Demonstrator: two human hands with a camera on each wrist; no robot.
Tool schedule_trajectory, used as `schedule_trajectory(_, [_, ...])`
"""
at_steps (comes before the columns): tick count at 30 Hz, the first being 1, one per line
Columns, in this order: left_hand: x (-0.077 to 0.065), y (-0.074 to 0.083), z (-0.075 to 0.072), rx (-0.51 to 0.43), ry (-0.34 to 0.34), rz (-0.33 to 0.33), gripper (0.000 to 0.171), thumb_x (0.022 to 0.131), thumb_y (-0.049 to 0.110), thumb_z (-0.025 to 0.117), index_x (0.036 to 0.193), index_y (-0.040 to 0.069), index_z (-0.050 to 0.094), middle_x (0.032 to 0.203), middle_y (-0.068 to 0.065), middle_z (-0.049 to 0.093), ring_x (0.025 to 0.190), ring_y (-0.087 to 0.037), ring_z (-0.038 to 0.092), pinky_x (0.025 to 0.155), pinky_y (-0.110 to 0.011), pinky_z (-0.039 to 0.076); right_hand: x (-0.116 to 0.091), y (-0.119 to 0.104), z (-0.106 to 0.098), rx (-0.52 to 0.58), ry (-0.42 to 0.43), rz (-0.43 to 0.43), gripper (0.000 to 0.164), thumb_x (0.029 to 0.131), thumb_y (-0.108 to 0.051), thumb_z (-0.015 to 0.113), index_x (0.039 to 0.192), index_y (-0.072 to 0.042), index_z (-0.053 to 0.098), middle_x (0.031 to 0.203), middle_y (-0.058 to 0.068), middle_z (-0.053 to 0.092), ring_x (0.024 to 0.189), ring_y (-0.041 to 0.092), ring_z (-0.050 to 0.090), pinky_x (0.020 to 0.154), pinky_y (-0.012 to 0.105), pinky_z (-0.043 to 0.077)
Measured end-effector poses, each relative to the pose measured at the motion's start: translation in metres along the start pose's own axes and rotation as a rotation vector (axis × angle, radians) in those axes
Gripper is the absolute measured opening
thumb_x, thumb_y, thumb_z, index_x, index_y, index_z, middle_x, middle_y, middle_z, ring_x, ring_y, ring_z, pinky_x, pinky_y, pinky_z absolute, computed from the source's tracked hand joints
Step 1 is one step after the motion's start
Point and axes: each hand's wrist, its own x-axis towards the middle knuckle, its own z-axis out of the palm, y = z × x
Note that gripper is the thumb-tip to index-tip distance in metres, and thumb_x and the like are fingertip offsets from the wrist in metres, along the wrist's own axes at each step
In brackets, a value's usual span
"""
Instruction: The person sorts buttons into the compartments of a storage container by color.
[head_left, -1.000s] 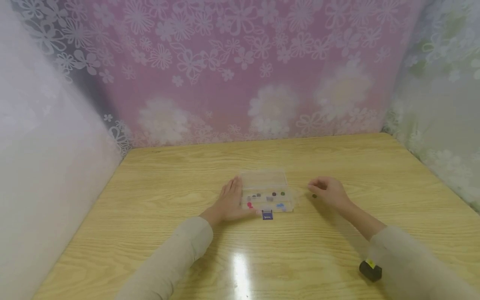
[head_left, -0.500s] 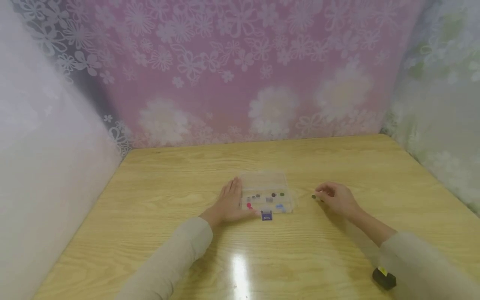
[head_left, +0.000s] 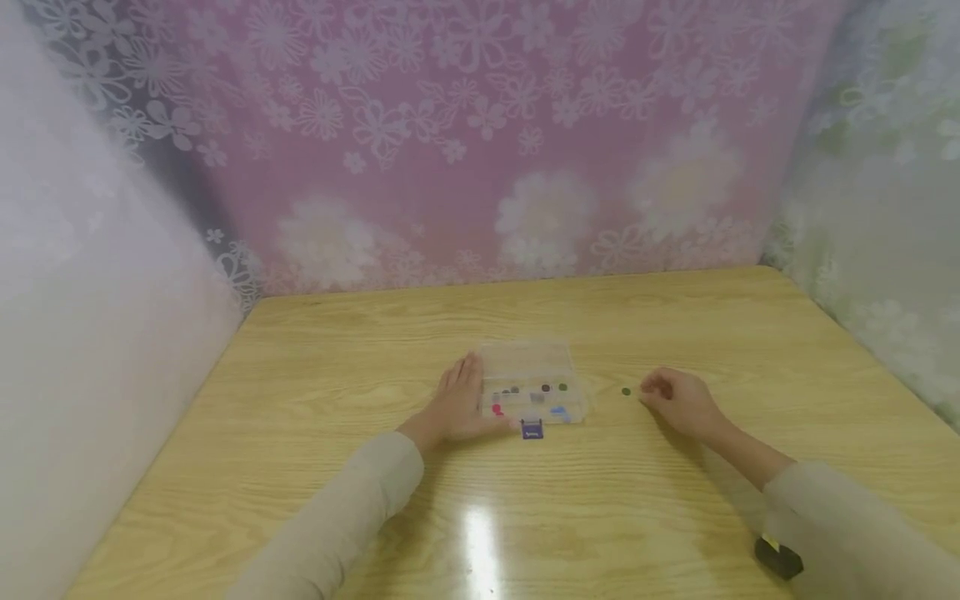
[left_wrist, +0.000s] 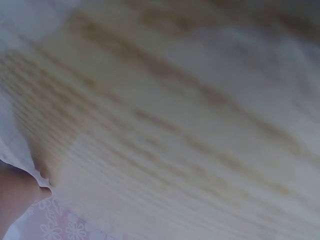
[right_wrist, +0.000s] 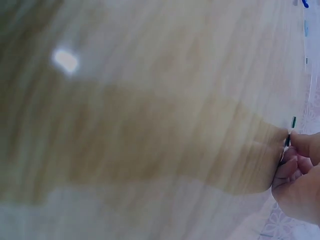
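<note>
A clear plastic box [head_left: 527, 353] lies with its lid raised at the back. Small pink, blue and dark round pieces sit in its compartments. My left hand [head_left: 457, 402] rests along the box's left side with straight fingers, its thumb by the purple latch [head_left: 532, 430] at the front. To the right of the box, a small green disc [head_left: 626, 392] lies on the table. Just right of it, my right hand [head_left: 681, 402] has curled fingers. The right wrist view shows a small dark green piece [right_wrist: 287, 141] at its fingertips, partly hidden, apparently pinched.
The wood-grain table [head_left: 360, 517] has a light glare near its front. A black block [head_left: 778, 557] with a yellow label shows beside the right sleeve. Floral cloth [head_left: 525, 167] hangs behind the table and at its sides.
My right hand has moved back to the right, leaving the green disc uncovered on the table. The black block has shifted right along with the sleeve. My left hand stays by the box.
</note>
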Motion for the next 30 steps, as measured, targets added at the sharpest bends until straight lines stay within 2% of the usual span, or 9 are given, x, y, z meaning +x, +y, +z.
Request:
schedule_trajectory(7, [0.0002,0.0004,0.0001,0.004,-0.003,0.0,0.119,0.074,0.069,0.058,0.147,0.001,-0.007,0.156,-0.017,-0.008,0.145,-0.029,-0.006,0.118,-0.043,-0.001,0.0,0.0003,0.0029,-0.012,0.0,0.015,0.006,0.084,-0.002,0.061,0.085,0.003,0.06,0.073,0.007,0.058,0.067,0.011,0.048,0.055,0.018,0.039])
schedule_trajectory(15, [0.0011,-0.0003,0.0004,-0.001,0.002,0.004,0.118,0.074,0.067,0.059,0.147,0.0,-0.006,0.156,-0.017,-0.007,0.145,-0.03,-0.006,0.118,-0.044,-0.001,0.0006,0.0004,0.0049,-0.011,0.006,0.022,0.009,0.085,-0.003,0.062,0.083,0.004,0.057,0.07,0.007,0.055,0.064,0.013,0.045,0.052,0.02,0.036])
schedule_trajectory(22, [0.0007,0.0001,0.0007,0.005,0.002,0.007,0.118,0.075,0.067,0.058,0.147,0.0,-0.006,0.156,-0.017,-0.007,0.144,-0.031,-0.005,0.118,-0.045,-0.001,0.0005,0.0015,0.0037,-0.017,0.015,0.026,0.012,0.086,-0.006,0.062,0.082,0.004,0.058,0.071,0.009,0.057,0.065,0.013,0.046,0.055,0.021,0.037])
schedule_trajectory(25, [0.0008,-0.0001,0.0008,0.008,0.004,0.013,0.118,0.075,0.067,0.058,0.147,0.0,-0.006,0.156,-0.018,-0.007,0.144,-0.031,-0.005,0.118,-0.045,-0.001,0.0004,0.0016,0.0033,-0.01,0.02,0.025,0.012,0.087,-0.006,0.061,0.084,0.005,0.06,0.074,0.012,0.061,0.068,0.017,0.052,0.059,0.025,0.044])
schedule_trajectory(30, [0.0017,-0.0018,0.0013,0.02,0.011,0.023,0.118,0.075,0.066,0.059,0.147,-0.002,-0.006,0.155,-0.02,-0.006,0.144,-0.033,-0.004,0.117,-0.046,0.001,0.0011,0.0017,0.003,0.018,0.009,0.038,0.013,0.09,-0.005,0.057,0.086,0.007,0.061,0.08,0.017,0.065,0.079,0.031,0.061,0.071,0.042,0.051])
